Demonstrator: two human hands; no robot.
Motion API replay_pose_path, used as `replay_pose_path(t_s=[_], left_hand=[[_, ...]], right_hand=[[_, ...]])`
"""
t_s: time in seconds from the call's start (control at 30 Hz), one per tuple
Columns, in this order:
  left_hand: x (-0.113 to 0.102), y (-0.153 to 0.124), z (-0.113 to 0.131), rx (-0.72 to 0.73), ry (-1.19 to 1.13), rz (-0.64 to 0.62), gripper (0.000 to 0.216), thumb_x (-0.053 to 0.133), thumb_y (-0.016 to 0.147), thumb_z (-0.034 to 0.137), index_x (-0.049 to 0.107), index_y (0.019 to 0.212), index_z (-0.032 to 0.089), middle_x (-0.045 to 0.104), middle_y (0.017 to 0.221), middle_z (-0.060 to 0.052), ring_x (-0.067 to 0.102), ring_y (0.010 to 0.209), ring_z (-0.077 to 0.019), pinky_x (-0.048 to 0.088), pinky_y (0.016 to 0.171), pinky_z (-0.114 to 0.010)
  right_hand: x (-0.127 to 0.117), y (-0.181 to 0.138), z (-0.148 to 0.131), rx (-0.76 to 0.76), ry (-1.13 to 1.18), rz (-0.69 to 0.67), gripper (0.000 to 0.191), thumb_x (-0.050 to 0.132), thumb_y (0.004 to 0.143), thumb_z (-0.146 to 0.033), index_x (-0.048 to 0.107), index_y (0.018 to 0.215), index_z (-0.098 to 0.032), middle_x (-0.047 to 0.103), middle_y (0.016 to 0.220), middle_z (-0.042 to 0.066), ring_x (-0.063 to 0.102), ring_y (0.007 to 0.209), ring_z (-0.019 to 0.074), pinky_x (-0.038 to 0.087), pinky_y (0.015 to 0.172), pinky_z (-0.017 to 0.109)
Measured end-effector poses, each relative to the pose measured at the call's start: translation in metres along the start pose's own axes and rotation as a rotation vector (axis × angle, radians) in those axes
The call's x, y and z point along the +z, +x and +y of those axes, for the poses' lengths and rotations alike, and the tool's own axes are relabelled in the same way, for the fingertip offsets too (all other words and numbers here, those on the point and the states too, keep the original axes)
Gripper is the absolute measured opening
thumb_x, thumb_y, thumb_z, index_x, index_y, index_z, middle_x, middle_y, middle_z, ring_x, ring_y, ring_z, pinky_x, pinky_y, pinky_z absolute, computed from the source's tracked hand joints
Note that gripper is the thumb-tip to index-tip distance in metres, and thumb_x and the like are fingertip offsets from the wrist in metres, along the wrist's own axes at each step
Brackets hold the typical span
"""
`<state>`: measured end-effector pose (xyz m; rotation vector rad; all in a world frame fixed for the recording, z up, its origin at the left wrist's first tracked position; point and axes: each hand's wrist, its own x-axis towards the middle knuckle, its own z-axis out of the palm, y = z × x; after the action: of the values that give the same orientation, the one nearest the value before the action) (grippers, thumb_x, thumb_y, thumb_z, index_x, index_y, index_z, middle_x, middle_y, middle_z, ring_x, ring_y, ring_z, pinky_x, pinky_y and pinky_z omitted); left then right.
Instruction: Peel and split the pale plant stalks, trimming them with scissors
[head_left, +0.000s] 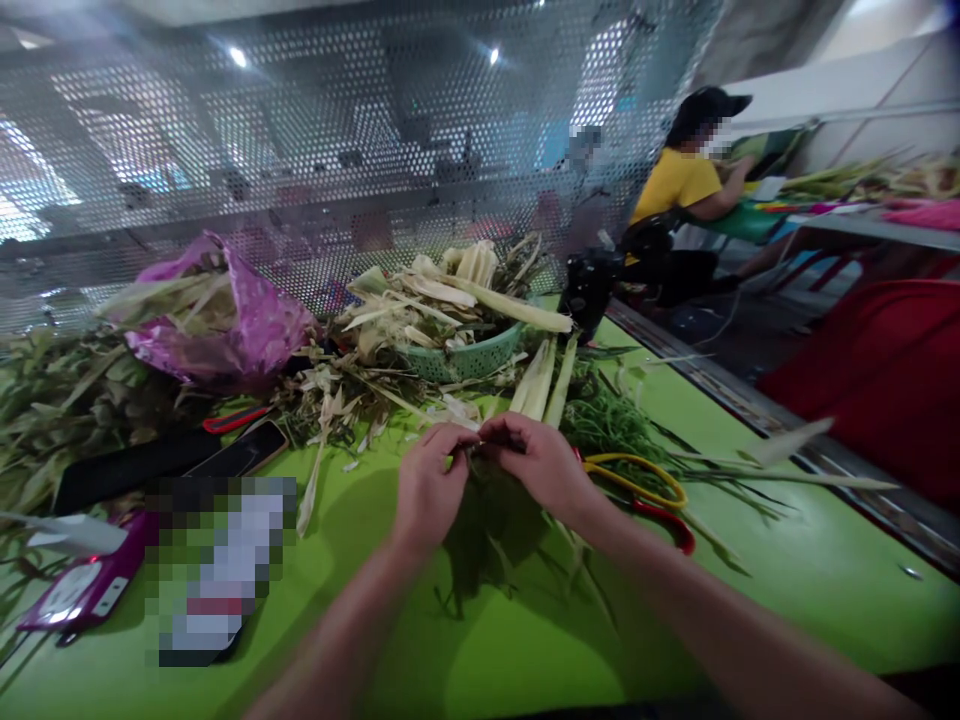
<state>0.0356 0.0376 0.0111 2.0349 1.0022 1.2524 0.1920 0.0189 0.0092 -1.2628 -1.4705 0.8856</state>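
Over the middle of the green table, my left hand (431,485) and my right hand (546,470) meet with their fingertips pinched close together. Whatever sits between the fingers is small and dark, and I cannot make out its kind. Just below them is a dark, blurred bunch of leafy sprigs (491,530). Pale flat stalks (536,385) lie beyond my right hand, beside a heap of thin green stems (611,425). Scissors with a yellow handle loop (651,473) and a red one rest right of my right wrist, partly hidden.
A green basket (469,362) piled with dried husks stands behind my hands. Left of it are a purple plastic bag (259,325), a red cutter (236,420), a phone (244,448) and a purple device (90,575). A person in yellow (679,185) sits beyond, near a red chair (877,390).
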Motion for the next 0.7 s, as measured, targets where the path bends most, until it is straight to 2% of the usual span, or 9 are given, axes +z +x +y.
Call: replay_pose_path(t_s=[0.17, 0.7], left_hand=[[0.0018, -0.0008, -0.0020, 0.035, -0.020, 0.037, 0.029, 0.050, 0.074, -0.002, 0.066, 0.086, 0.020, 0.067, 0.087, -0.002, 0.062, 0.084, -0.0144, 0.047, 0.079, -0.027], [0.0020, -0.0015, -0.0052, 0.078, -0.013, 0.038, 0.028, 0.050, 0.074, -0.002, 0.066, 0.083, 0.019, 0.065, 0.087, -0.003, 0.060, 0.086, -0.0141, 0.047, 0.080, -0.027]], right_hand=[[-0.0005, 0.0002, 0.0028, 0.001, 0.054, 0.000, 0.014, 0.060, 0.075, -0.018, 0.062, 0.088, -0.019, 0.065, 0.081, 0.001, 0.062, 0.078, 0.0169, 0.048, 0.075, 0.030], [-0.0006, 0.0012, 0.0002, 0.010, 0.109, -0.026, 0.014, 0.059, 0.075, -0.014, 0.062, 0.087, -0.019, 0.065, 0.082, 0.002, 0.059, 0.077, 0.0156, 0.047, 0.074, 0.030]])
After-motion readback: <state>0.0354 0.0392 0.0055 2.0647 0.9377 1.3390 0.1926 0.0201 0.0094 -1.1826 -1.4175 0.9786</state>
